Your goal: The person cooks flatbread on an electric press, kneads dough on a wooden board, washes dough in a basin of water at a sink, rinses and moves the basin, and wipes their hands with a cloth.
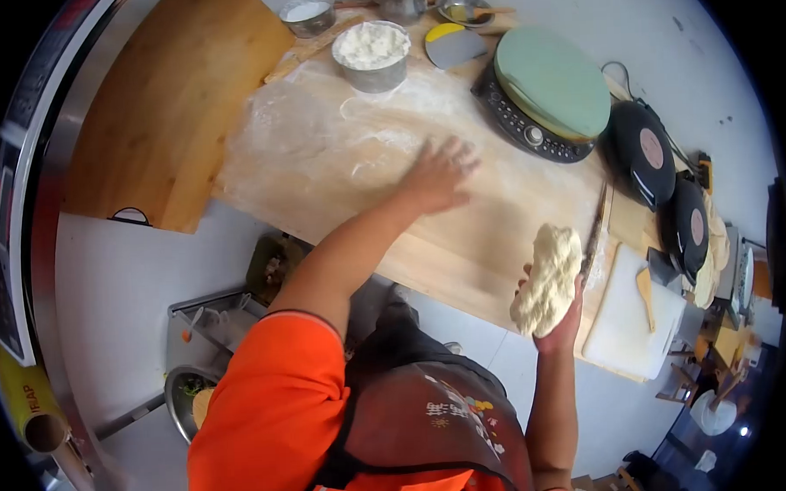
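A lumpy piece of pale dough (547,279) rests in my right hand (562,330), held up at the right side near the table's front edge. The fingers are partly hidden behind the dough. My left hand (442,174) is over the middle of the wooden table (436,253), fingers spread and slightly blurred, with nothing in it. White flour (293,119) dusts the surface beyond and to the left of it.
A metal bowl of flour (373,56) and a scraper (455,46) lie at the back. The round green-topped griddle (553,80) stands right of them, near black round appliances (641,153). A white board (633,315) bears a wooden spatula (645,297).
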`<state>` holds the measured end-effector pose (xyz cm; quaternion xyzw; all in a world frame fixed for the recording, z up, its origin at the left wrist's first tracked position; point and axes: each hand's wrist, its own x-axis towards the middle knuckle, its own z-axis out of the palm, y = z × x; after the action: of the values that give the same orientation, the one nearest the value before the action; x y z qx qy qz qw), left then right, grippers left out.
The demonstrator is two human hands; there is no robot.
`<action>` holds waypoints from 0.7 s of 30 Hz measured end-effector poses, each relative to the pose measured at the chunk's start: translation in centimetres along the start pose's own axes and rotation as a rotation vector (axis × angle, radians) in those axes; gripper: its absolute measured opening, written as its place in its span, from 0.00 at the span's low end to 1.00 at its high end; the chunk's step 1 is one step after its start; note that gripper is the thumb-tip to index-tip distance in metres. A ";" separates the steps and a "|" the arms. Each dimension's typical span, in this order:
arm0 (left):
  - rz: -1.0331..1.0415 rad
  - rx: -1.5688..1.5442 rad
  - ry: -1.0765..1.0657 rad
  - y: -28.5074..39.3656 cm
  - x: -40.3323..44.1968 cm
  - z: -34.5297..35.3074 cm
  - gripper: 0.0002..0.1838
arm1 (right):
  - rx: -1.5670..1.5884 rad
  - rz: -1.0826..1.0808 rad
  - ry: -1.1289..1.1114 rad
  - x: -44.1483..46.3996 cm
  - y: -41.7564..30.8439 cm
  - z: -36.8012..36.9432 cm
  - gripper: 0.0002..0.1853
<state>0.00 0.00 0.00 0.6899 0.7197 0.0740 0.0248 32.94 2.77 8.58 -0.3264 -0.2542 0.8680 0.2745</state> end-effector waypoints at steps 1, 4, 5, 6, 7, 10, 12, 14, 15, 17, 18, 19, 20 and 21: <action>0.126 -0.004 -0.017 1.2 -1.7 -0.4 0.38 | -0.053 -0.012 0.071 0.0 -0.3 0.8 0.37; -0.018 -0.087 -0.057 0.3 -5.9 -0.5 0.36 | -0.349 -0.131 0.151 2.7 -1.3 1.9 0.34; -0.104 -0.060 -0.070 -0.9 -6.6 -1.2 0.36 | -0.483 -0.211 0.150 4.4 -1.5 2.6 0.33; -0.180 -0.045 -0.014 -2.1 -6.2 -1.0 0.33 | -0.873 -0.385 0.095 6.4 -2.4 2.9 0.33; -0.262 -0.038 0.021 -3.3 -6.8 -0.4 0.31 | -1.234 -0.500 0.006 7.8 -2.4 4.2 0.33; -0.445 -0.495 0.273 -7.8 -8.0 0.4 0.23 | -2.012 -0.831 -0.198 11.2 -0.2 7.1 0.33; -0.635 -0.915 0.425 -8.0 -8.0 -1.1 0.21 | -1.963 -0.768 -0.221 14.0 2.6 6.0 0.34; -0.792 -1.263 0.421 -6.9 -7.0 -5.0 0.19 | -1.620 -0.569 -0.180 16.4 1.9 5.2 0.33; -0.874 -1.440 0.403 -5.9 -6.9 -7.0 0.18 | -1.309 -0.553 -0.112 15.1 -0.2 6.1 0.32; -0.735 -1.412 0.424 -4.9 -6.2 -9.3 0.16 | -1.086 -0.547 -0.002 12.0 -4.8 5.3 0.30; -0.664 -1.397 0.433 -4.2 -5.9 -10.6 0.15 | -0.990 -0.505 0.045 10.6 -6.6 3.5 0.30; -0.572 -1.388 0.409 -2.8 -5.6 -12.9 0.16 | -0.887 -0.444 0.101 8.4 -8.0 1.8 0.31; -0.477 -1.377 0.392 -1.1 -5.2 -15.6 0.18 | -0.821 -0.431 0.117 5.8 -9.1 0.6 0.31; -0.384 -1.359 0.376 0.1 -4.9 -17.1 0.19 | -0.784 -0.405 0.173 3.0 -9.7 -0.3 0.32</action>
<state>-2.08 -6.09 16.60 0.3594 0.6153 0.6159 0.3361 34.25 11.72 13.18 -0.4206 -0.5988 0.6045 0.3148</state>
